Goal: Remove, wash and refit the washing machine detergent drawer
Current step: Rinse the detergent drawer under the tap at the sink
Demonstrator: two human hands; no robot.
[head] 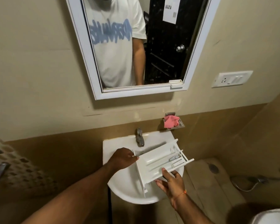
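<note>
Head view: both hands hold a white plastic compartmented detergent drawer (162,160) over the white ceramic basin (120,188); left hand (122,159) fingers curl round its far-left corner, right hand (171,181) fingers grip its near edge

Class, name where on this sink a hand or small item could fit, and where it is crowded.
Free: the sink bowl's near-left curve, below the left hand, and the back ledge right of the tap. Crowded: the middle and right, under the detergent drawer and right hand.

The detergent drawer (158,160) is white with a small grey insert, the sink (120,183) white, the tap (139,138) chrome-grey, the cloth (170,121) pink, the wall tiles (55,151) tan beneath beige.
</note>
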